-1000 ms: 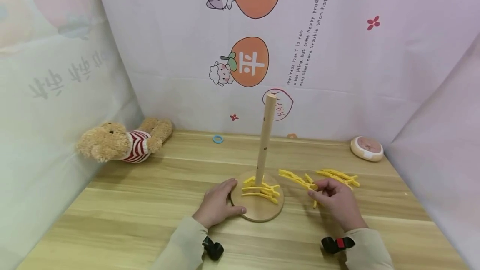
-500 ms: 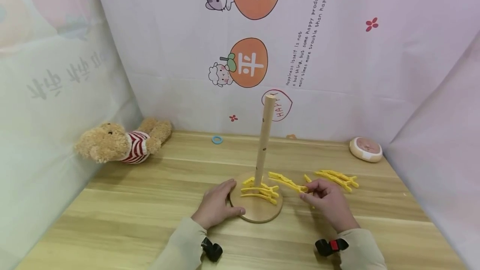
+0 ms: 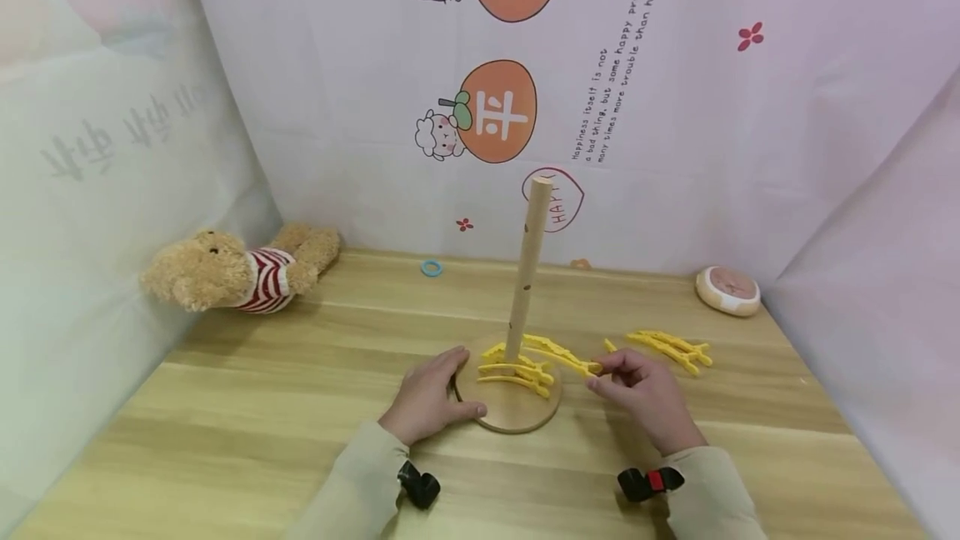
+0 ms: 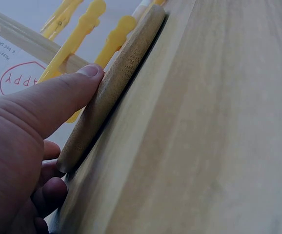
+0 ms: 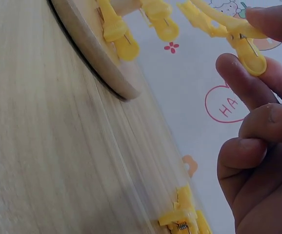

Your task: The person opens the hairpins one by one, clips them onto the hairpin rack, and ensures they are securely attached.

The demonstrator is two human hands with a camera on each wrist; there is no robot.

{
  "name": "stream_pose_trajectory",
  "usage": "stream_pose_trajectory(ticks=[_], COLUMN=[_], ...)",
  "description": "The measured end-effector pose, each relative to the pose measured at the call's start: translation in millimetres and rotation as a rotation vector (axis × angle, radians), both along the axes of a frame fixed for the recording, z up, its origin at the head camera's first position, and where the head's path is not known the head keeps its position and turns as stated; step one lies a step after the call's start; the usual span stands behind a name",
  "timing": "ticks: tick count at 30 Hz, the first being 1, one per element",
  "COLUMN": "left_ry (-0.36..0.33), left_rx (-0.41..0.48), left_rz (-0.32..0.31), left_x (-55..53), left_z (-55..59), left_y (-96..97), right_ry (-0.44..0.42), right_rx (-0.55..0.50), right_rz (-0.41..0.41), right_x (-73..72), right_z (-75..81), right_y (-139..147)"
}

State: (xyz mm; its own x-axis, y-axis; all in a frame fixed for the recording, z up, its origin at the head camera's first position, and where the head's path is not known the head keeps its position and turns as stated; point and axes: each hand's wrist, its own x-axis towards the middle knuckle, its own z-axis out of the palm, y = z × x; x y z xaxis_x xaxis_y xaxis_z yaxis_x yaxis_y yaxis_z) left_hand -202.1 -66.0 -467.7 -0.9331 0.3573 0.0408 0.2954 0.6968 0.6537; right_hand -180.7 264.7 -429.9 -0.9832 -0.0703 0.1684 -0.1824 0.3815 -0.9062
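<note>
R hand (image 3: 648, 398) pinched a yellow clip (image 3: 576, 361) by its tail end, long axis running L toward the wooden post (image 3: 527, 273), tip just beside it (couldn't tell re contact from my spot), w/ L hand (image 3: 431, 398) gripping the round base (image 3: 517, 419) by its rim.
</note>
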Motion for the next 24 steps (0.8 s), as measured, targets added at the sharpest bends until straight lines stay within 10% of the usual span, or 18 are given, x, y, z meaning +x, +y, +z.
stream_pose_trajectory(ticks=[24], left_ry=[0.003], left_rx=[-0.007], left_rz=[-0.006], left_x=[2.3], left_z=[2.5], left_y=[-0.5], right_ry=[-0.002], right_rx=[0.034], right_rz=[-0.011], right_x=[0.4], right_z=[-5.3], right_y=[-19.9])
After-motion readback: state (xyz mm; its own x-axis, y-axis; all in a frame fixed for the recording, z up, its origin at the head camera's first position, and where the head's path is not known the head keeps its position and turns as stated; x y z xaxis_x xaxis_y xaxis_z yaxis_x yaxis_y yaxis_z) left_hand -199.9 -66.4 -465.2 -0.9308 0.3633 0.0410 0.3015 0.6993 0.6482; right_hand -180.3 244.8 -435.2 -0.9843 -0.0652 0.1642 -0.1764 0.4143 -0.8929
